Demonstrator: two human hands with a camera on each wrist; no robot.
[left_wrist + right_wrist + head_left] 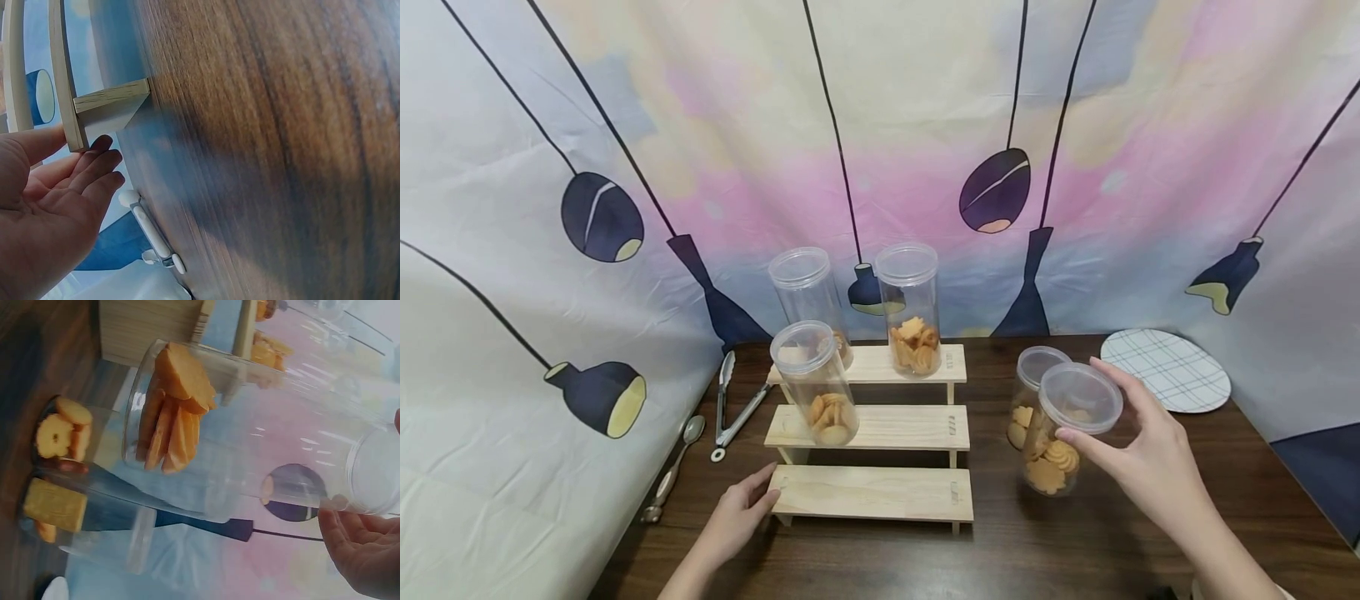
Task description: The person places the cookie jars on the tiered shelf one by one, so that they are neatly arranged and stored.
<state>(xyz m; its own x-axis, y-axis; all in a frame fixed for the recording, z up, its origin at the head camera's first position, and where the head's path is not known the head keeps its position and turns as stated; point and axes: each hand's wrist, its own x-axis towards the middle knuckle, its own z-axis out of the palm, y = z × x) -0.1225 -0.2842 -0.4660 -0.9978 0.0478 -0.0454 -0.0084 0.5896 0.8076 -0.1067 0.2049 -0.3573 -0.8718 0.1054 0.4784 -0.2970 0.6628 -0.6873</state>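
Note:
My right hand (1150,454) grips a clear lidded jar of cookies (181,412) by its lid, thumb on one side and fingers on the other. The jar is raised above the table and slightly tilted. Behind it stand two more cookie jars; one jar (1022,400) shows partly in the head view, while the right wrist view shows both. At the left end of a three-step wooden rack (872,493), my left hand (737,517) pinches the lowest board, thumb above and fingers beneath. One jar (820,392) sits on the middle step, two jars (913,325) on the top.
Metal tongs (733,417) and a spoon (677,467) lie left of the rack on the dark wooden table (1037,550). A checked oval mat (1165,371) lies at the back right. Cloth printed with lamps (880,125) hangs behind and at the sides.

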